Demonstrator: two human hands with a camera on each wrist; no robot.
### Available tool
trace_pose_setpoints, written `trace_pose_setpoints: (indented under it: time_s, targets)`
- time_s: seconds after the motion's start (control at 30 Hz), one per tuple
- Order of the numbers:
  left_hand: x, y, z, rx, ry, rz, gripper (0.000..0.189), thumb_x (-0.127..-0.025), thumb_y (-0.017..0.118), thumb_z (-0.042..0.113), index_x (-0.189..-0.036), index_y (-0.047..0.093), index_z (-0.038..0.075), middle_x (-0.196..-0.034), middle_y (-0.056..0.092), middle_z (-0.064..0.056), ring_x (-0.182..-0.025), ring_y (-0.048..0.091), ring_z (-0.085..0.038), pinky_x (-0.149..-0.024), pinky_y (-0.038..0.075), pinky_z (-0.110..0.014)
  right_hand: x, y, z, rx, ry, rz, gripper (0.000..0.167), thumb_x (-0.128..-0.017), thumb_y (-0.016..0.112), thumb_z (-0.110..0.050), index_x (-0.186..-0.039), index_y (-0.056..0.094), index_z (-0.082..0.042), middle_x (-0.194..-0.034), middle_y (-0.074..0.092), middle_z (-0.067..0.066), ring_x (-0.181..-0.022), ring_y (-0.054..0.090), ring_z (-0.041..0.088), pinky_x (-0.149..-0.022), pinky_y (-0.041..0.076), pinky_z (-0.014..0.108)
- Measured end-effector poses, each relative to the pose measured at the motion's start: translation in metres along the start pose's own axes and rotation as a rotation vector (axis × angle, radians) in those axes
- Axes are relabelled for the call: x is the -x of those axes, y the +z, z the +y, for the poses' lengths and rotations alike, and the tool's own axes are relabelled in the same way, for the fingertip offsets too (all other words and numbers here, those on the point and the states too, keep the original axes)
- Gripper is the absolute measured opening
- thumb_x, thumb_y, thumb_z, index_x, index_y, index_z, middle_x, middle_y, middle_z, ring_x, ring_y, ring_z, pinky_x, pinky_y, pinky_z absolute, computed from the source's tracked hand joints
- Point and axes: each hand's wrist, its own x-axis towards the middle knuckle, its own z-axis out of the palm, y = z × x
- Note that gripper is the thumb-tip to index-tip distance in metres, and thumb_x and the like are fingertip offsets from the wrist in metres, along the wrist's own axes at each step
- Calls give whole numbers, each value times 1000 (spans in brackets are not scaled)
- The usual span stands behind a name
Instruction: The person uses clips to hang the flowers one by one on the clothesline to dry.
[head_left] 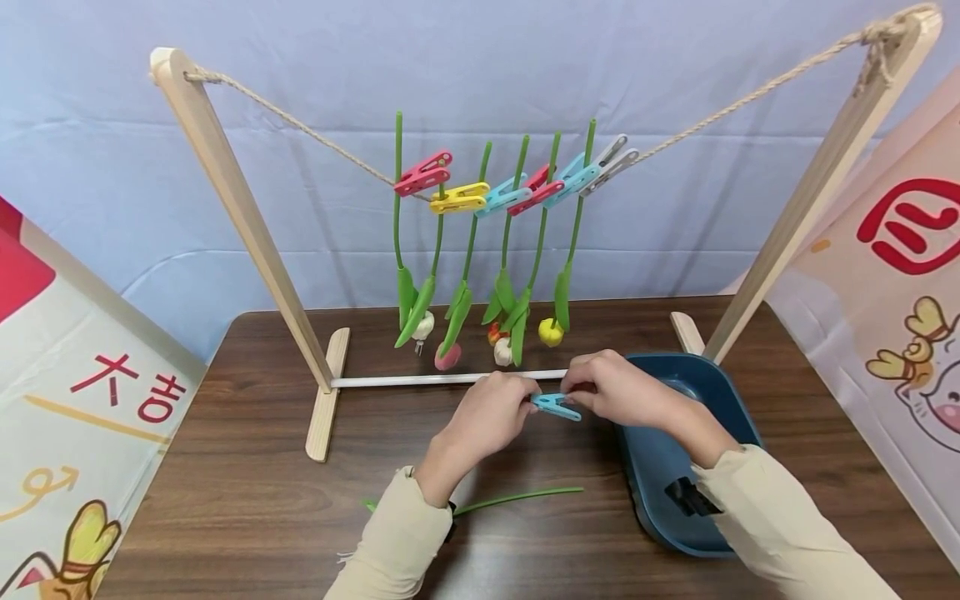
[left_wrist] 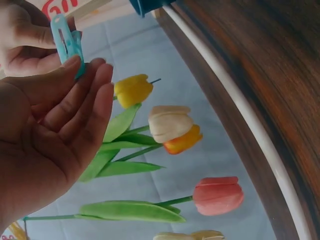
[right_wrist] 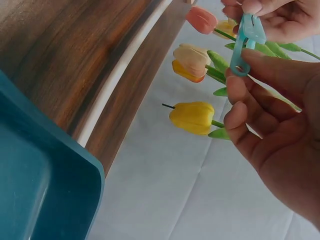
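A light blue clothespin [head_left: 557, 406] is held between both hands above the table. The left hand [head_left: 491, 412] pinches one end of it between thumb and fingers. At the other end, the thumb and index finger of the right hand [head_left: 618, 387] pinch it, as the right wrist view shows. Behind the hands, several artificial tulips hang head down from a rope [head_left: 300, 125], among them a yellow tulip [left_wrist: 133, 90] and a pink tulip [left_wrist: 218, 195]. Clothespins such as the yellow clothespin [head_left: 459, 197] clip their stems. On the table a green stem [head_left: 525, 498] lies partly hidden by the left sleeve.
Two wooden posts, a left post [head_left: 243, 217] and a right post [head_left: 825, 183], carry the rope. A white rod [head_left: 420, 381] runs low between them. At the right stands a dark blue basin [head_left: 651, 492], partly under the right forearm. Blue cloth [head_left: 315, 25] hangs behind.
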Motion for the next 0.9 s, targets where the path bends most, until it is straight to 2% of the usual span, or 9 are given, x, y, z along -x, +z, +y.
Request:
trace_pose_setpoints:
  time_s: [0.17,0.3,0.47,0.63,0.73,0.83,0.9]
  targets:
    - [3,-6,-3,24,-1,2,4,-82,67,7,-78,69,9,-68,61,4,-57,51,-9,-54,41,-21,1,2,1,-40,-8,30,7,-85,64,-11,-88,69,-7,-80,58,-4,-62,49,4,-55,44,22]
    - [5,-13,-5,32,-24,43,5,-80,68,4,-80,70,9,-70,64,2,-58,53,-10,-54,42,-23,3,2,2,-59,-9,42,25,-81,69,-26,-93,66,-5,-79,54,-4,-59,43,4,-52,40,21]
    - [7,-14,-9,73,-29,54,4,-80,67,4,-80,70,7,-69,63,1,-56,50,-9,-53,40,-22,5,3,4,-65,-2,93,23,-78,72,-21,-93,66,-5,-76,52,-5,-60,43,4,-52,41,22]
    - [11,-8,-10,85,-58,59,4,-81,67,5,-78,69,8,-69,63,1,-58,51,-10,-56,43,-24,8,4,7,-98,-23,141,19,-78,73,-17,-92,66,-7,-76,53,-8,-62,46,5,-53,42,23]
    - [17,0,-10,41,-129,13,3,-80,68,7,-82,68,8,-73,64,0,-65,59,-15,-60,47,-29,11,3,11,-94,-38,167,18,-78,72,-15,-92,66,-7,-77,53,-9,-64,46,4,-55,43,25]
    - [27,15,-12,-4,-225,-83,9,-76,69,6,-85,68,7,-74,64,-3,-71,62,-22,-62,48,-33,16,1,15,-82,-34,180,17,-77,72,-12,-93,66,-7,-76,53,-11,-65,46,3,-56,44,27]
    - [34,26,-15,-27,-271,-135,7,-73,69,3,-79,66,6,-71,63,-5,-69,62,-25,-61,48,-35,19,0,17,-74,-27,176,17,-77,72,-12,-93,66,-6,-76,52,-12,-66,47,3,-57,43,26]
